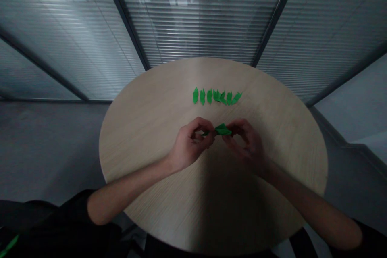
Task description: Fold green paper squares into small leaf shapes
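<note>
1. The round surface point(145, 149) has a curved rim all the way around. The left hand point(189, 143) and right hand point(246, 145) work near its middle, with a wide stretch of wood between them and the left and right edges. Another broad stretch lies between them and the far edge, and the row of paper shapes sits within it.
2. Both hands are closed narrowly around a folded green paper piece point(223, 130), pinching it from either side above the surface. Their fingers point(196, 129) curl in close, hiding part of it.
3. The held piece is bright green, creased and pointed, with a thin strip reaching toward the left hand.
4. A row of seven folded green paper shapes point(216, 96) lies on the surface, beyond the hands. Most stand in a nearly even line, with the rightmost tilted.
5. The surface is pale wood with fine straight grain. Black sleeves point(72, 209) cover the upper arms. Slatted blinds point(199, 24) fill the wall beyond the far edge, above a gray floor point(51, 149).
</note>
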The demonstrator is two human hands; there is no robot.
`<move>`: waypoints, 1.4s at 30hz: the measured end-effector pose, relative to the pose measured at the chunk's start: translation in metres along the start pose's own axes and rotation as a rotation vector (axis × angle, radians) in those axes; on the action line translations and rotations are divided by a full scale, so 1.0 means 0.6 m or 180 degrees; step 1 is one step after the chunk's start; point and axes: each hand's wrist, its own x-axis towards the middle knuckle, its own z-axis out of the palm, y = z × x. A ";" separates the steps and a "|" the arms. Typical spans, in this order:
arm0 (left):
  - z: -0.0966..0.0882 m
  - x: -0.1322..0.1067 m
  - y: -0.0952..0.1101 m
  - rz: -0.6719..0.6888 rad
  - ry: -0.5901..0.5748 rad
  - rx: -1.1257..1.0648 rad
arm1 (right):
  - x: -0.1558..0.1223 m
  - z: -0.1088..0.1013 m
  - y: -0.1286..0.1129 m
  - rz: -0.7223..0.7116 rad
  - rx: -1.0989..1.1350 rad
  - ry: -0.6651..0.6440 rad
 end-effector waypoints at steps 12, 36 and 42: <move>0.003 0.002 0.000 -0.0119 -0.0124 -0.0172 | 0.002 0.000 -0.002 0.0390 0.0492 -0.0114; 0.000 0.000 0.001 -0.0070 -0.0001 -0.0081 | 0.001 0.005 -0.004 0.0104 0.0154 0.0008; 0.002 0.004 -0.007 -0.0228 0.0026 -0.0334 | 0.001 0.004 0.001 0.0261 0.0240 0.0046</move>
